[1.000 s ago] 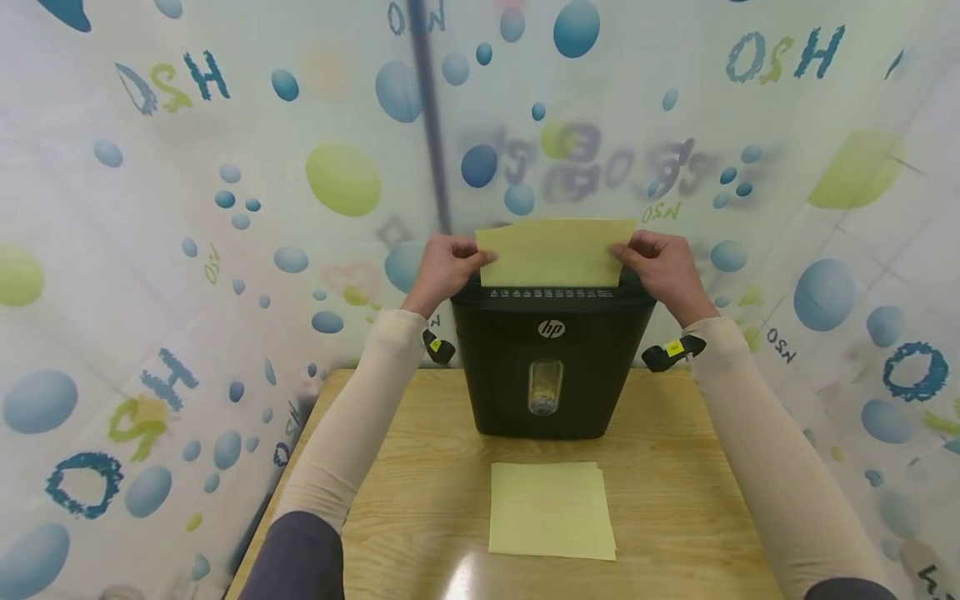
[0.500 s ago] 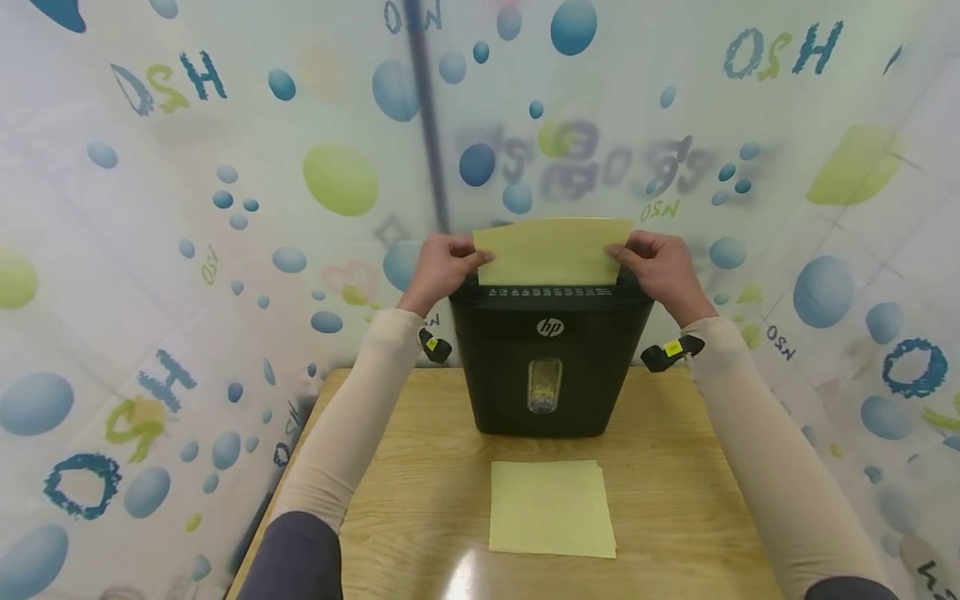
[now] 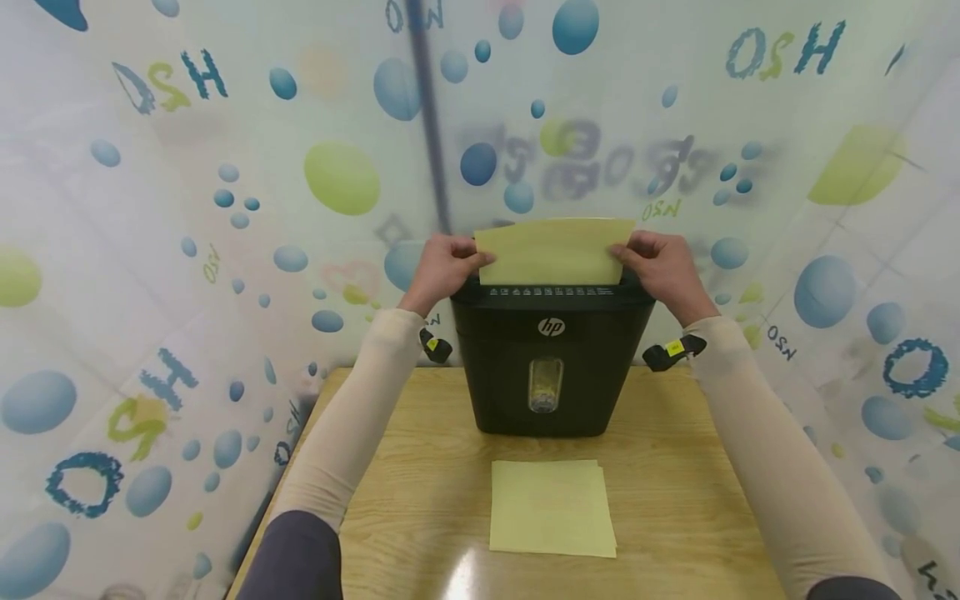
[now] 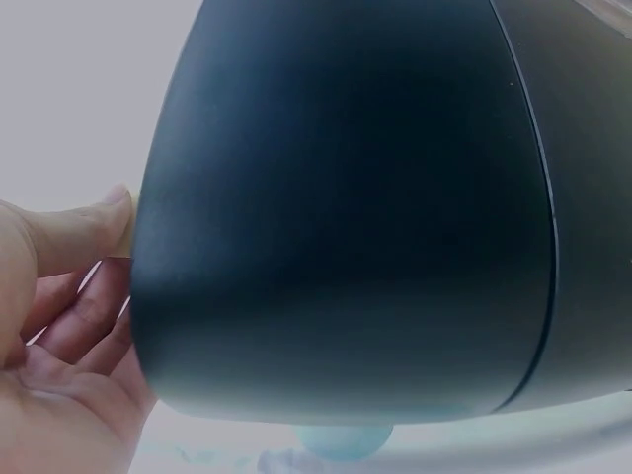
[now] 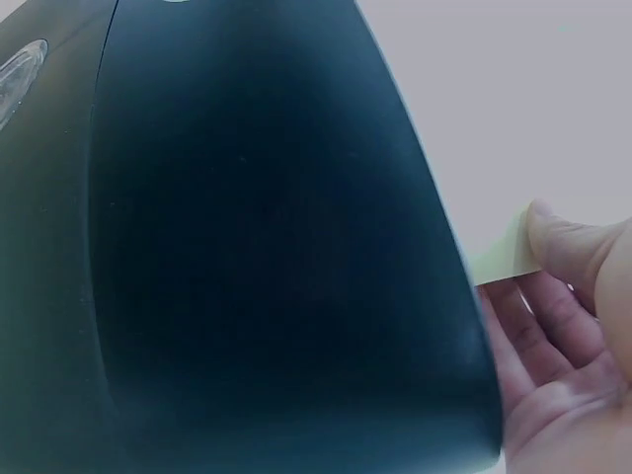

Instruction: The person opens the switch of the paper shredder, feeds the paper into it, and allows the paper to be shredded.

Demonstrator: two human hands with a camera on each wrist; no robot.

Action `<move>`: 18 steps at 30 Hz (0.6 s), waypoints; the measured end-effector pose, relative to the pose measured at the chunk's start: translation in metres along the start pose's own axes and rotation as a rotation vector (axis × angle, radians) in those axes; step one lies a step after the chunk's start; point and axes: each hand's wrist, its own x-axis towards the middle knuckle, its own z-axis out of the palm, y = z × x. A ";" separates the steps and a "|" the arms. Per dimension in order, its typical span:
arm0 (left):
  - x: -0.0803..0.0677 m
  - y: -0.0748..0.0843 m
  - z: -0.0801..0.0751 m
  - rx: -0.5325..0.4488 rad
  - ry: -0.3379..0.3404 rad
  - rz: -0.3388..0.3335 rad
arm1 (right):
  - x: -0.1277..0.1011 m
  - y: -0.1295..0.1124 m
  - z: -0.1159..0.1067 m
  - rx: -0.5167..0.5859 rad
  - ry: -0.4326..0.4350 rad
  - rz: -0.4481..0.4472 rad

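Observation:
A yellow sheet of paper [image 3: 553,252] stands upright at the top of a black paper shredder [image 3: 510,358], its lower edge at the slot behind the icon strip. My left hand [image 3: 445,267] pinches the sheet's left edge between thumb and fingers. At the opposite edge my right hand [image 3: 663,265] pinches it the same way. In the left wrist view the shredder's side [image 4: 346,217] hides most of the sheet beyond the left thumb. A corner of the paper [image 5: 506,255] shows under the right thumb in the right wrist view.
A small stack of yellow paper [image 3: 551,508] lies on the wooden table [image 3: 405,500] in front of the shredder. Yellowish scraps show through the shredder's window [image 3: 545,386]. A patterned curtain [image 3: 247,250] hangs close behind and on both sides.

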 end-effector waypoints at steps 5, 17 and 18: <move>0.000 0.001 -0.002 -0.006 -0.005 -0.021 | 0.000 0.000 0.002 0.016 0.000 0.006; -0.002 0.002 -0.003 -0.003 -0.012 -0.010 | 0.000 0.000 0.002 0.037 -0.021 0.016; -0.001 0.001 -0.003 -0.003 -0.011 -0.011 | 0.000 0.000 0.001 0.033 -0.022 0.013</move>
